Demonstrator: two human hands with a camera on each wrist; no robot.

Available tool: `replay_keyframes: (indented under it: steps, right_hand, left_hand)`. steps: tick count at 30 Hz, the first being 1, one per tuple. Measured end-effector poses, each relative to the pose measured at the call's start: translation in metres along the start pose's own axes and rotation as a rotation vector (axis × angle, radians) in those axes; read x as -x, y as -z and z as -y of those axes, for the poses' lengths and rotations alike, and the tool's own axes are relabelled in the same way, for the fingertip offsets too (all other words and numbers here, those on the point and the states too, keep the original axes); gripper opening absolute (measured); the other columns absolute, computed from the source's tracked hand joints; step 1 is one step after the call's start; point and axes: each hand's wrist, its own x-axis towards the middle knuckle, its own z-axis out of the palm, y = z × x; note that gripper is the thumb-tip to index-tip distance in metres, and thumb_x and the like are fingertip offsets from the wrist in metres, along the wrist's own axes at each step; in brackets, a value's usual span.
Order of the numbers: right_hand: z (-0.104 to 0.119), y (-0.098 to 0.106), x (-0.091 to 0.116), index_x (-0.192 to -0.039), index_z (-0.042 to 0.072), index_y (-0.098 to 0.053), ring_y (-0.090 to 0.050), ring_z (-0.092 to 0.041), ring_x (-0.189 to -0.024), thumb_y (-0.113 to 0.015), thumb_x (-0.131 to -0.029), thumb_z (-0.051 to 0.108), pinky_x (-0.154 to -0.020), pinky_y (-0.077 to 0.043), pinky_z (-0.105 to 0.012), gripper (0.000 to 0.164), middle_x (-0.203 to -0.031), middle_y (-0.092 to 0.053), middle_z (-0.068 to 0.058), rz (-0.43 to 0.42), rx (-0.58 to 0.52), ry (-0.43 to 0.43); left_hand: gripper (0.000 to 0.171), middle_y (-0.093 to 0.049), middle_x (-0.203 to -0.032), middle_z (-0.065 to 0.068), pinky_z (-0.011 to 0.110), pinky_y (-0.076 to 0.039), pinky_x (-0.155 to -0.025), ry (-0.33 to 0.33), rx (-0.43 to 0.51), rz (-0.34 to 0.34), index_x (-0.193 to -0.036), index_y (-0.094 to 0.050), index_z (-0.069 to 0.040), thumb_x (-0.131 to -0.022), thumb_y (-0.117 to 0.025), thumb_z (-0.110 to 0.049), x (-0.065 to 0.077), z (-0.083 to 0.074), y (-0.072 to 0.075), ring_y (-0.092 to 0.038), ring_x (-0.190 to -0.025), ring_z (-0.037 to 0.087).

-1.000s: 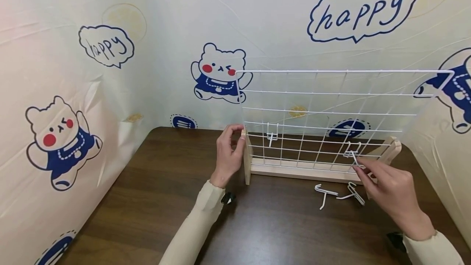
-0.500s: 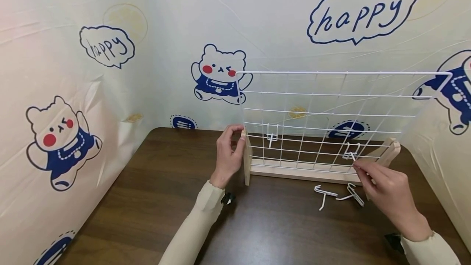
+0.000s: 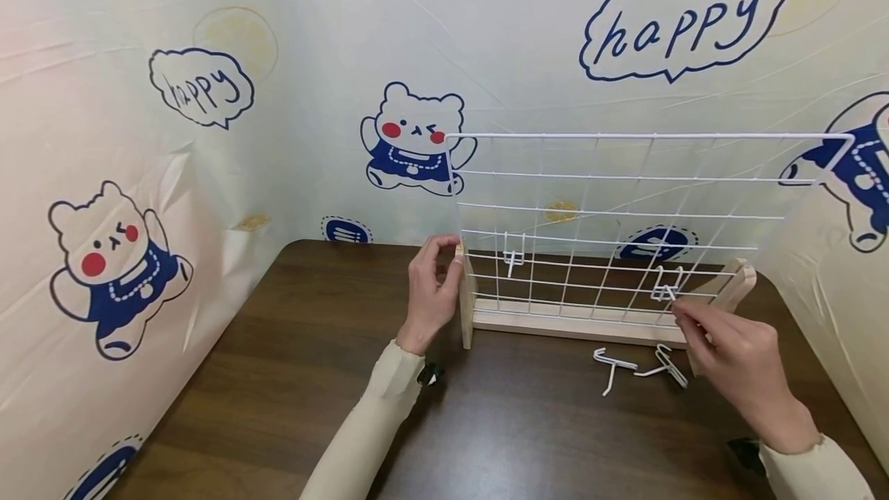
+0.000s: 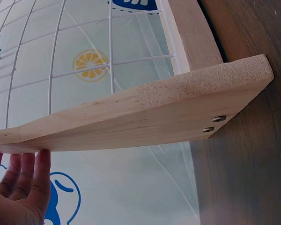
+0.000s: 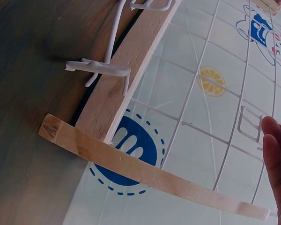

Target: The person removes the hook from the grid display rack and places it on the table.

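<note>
A white wire grid panel (image 3: 597, 136) stands upright in a wooden stand. My left hand (image 3: 429, 299) holds the top of the stand's left side piece (image 4: 145, 119), its fingers behind the wood in the left wrist view. At the panel's lower right, my right hand (image 3: 739, 353) pinches the prong of a white wire hook (image 3: 664, 293) between thumb and index finger. That hook's frame (image 5: 240, 121) lies against the grid wires in the right wrist view. A second hook (image 3: 513, 258) hangs at the panel's lower left.
Two loose white hooks, a left one (image 3: 614, 365) and a right one (image 3: 672, 371), lie on the dark wooden table (image 3: 528, 438) in front of the stand's wooden base bar (image 3: 556, 325). A printed curtain (image 3: 312, 83) surrounds the table's back and sides.
My right hand and the hook it pinches have shifted slightly to the right along the grid. The left hand keeps its place on the side piece, and the loose hooks lie as before.
</note>
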Motion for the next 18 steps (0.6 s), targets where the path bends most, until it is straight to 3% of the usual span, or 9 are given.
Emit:
replay_keyframes:
  steps: [13,18]
  right_hand:
    - [0.003,0.005,-0.007,-0.090,-0.002,-0.079,-0.066,-0.025,-0.054,-0.051,-0.108,0.044,-0.050,-0.049,-0.027,0.057,-0.078,-0.079,-0.014,-0.021,-0.020,-0.001]
    - [0.006,0.007,-0.012,-0.090,-0.003,-0.079,-0.066,-0.027,-0.054,-0.052,-0.108,0.043,-0.051,-0.049,-0.025,0.056,-0.079,-0.078,-0.015,-0.042,-0.021,0.011]
  left_hand:
    - [0.024,-0.070,-0.115,0.014,0.036,-0.061,-0.069,-0.006,-0.025,0.008,-0.120,-0.066,-0.001,-0.100,-0.058,-0.012,0.000,0.000,0.000,-0.068,-0.100,0.026]
    - [0.023,-0.070,-0.114,0.014,0.041,-0.062,-0.070,-0.014,-0.031,0.001,-0.119,-0.066,-0.001,-0.100,-0.058,-0.011,-0.001,0.001,-0.001,-0.069,-0.103,0.025]
